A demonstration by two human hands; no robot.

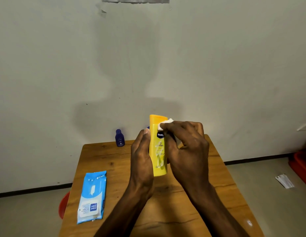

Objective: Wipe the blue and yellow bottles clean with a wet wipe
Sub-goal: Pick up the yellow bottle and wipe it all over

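Head view: left hand grips the yellow plastic lotion bottle upright above the wooden table; right hand pinches the white wet wipe against its upper right shoulder.

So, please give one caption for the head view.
Left hand holds yellow bottle; right hand wipes it with wet wipe.

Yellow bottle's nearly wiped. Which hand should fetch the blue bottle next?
Left, probably. The blue bottle stands at the table's far edge on the left hand's side. The right hand pinches the wet wipe against the yellow bottle.
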